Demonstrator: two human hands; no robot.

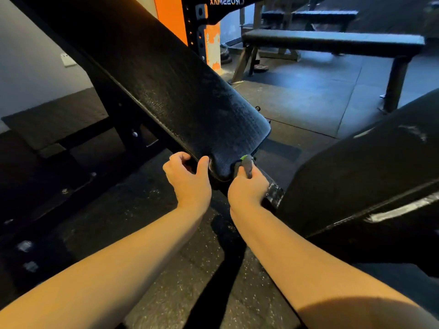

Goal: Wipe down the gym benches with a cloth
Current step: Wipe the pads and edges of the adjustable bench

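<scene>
The black textured vinyl back pad (180,91) of an incline gym bench slopes down from the upper left, in front of a pale wall (28,55), to its rounded lower end near the middle of the view. At that end's left corner the left hand (187,181) grips the pad: the thumb lies on the top face and the fingers (177,159) curl under the edge, clamped on it. Just to the right, a grey cloth with a green edge (245,163) is bunched against the pad's bottom edge, and the right hand (247,188) has its fingers closed round it. Further right sits a second black pad with scuffed pale marks (356,174), probably the seat. Beyond, on the dark rubber floor (308,86), stands a long flat black bench (332,40).

The step in hand looks like wiping the lower end of the back pad while the left hand steadies it. The pad's face has a faint sheen, so it may be done already. Next, the cloth probably needs to run along the remaining edge, then move across to the seat pad, with firm, even pressure over the textured surface.
</scene>
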